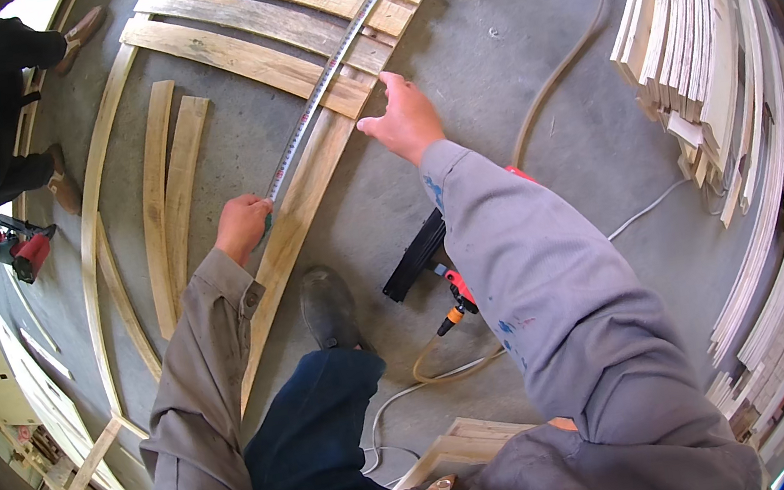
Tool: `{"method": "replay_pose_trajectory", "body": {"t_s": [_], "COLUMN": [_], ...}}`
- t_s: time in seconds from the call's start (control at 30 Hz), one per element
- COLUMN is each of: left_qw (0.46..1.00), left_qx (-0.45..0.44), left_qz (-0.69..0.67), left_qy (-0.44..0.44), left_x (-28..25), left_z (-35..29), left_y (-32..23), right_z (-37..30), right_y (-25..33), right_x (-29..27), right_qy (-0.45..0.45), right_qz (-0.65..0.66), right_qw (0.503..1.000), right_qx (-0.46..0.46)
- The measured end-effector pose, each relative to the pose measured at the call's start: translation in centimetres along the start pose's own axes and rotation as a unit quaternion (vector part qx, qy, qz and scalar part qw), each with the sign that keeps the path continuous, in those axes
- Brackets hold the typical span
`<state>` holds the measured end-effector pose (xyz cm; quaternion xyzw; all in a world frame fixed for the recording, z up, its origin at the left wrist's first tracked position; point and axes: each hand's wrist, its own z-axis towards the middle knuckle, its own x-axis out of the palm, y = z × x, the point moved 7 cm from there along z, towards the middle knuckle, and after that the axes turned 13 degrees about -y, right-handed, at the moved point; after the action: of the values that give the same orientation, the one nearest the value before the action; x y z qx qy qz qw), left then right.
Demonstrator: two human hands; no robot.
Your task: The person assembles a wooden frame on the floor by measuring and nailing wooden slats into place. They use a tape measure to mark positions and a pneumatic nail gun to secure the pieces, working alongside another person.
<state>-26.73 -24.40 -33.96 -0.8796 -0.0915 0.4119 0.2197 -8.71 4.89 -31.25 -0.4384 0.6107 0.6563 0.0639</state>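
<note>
My left hand [242, 228] is closed around the case end of a tape measure, of which only a small green bit shows. Its pale metal blade [321, 84] stretches up and to the right, across the slats of a wooden frame. My right hand [409, 122] hangs at the outer edge of that frame, thumb and fingers apart and holding nothing; whether a fingertip touches the wood I cannot tell. Several crosswise slats [235, 51] lie over a long side board [292, 214], which runs down past my left hand towards my foot.
A nail gun [416, 257] with a hose lies on the concrete floor under my right forearm. Two loose boards [179, 190] lie left. Stacked strips [683, 34] stand at the right. At the upper left, another person [2, 109] holds a red-and-black power tool [31, 254].
</note>
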Motion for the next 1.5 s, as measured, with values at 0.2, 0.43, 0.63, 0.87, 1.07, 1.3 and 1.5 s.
{"method": "replay_pose_trajectory", "body": {"t_s": [0.2,0.43,0.63,0.87,1.07,1.3,1.5], "left_qw": [1.000,1.000,1.000,1.000,0.999,0.999,0.999], "left_qx": [0.006,-0.004,0.002,0.002,-0.016,-0.005,-0.021], "left_qz": [-0.011,-0.015,0.004,-0.013,-0.018,-0.042,-0.038], "left_qy": [0.004,0.011,0.006,0.008,0.020,0.023,0.028], "left_x": [0.3,0.4,0.4,0.7,1.2,1.5,1.4], "left_z": [-0.3,-0.1,-0.1,-0.2,0.4,0.3,0.2], "left_y": [-0.5,0.0,0.0,-0.2,0.6,0.7,0.4], "right_z": [0.2,0.1,0.4,0.4,0.6,0.4,0.5], "right_y": [0.6,0.7,0.6,0.7,0.8,0.6,0.5], "right_x": [1.3,2.3,2.8,3.1,3.4,3.8,4.1], "right_qy": [-0.013,-0.011,-0.008,-0.009,-0.044,-0.045,-0.050], "right_qz": [-0.034,-0.040,-0.051,-0.058,-0.068,-0.094,-0.107], "right_qw": [0.999,0.999,0.999,0.998,0.995,0.994,0.992], "right_qx": [-0.034,-0.025,-0.018,-0.021,-0.050,-0.040,-0.035]}}
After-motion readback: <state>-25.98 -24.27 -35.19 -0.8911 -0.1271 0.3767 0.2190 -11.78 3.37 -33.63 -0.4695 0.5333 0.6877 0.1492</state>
